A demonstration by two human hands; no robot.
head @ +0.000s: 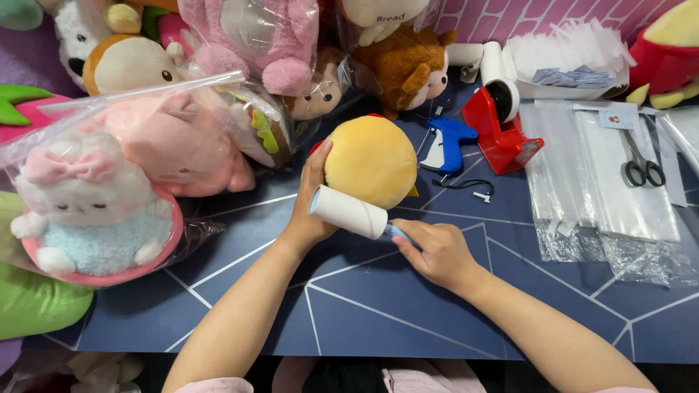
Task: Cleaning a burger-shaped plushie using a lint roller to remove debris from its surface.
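Lint roller pressed against round yellow plush, mid-mat.

Left hand cupped on plush's left side, fingers apart; right hand clamped on roller's blue handle. Open mat below plush to near edge. Left of plush: clear bags holding pink and white soft toys. Right of plush: blue tagging gun, red tape dispenser, flat clear bags, scissors.
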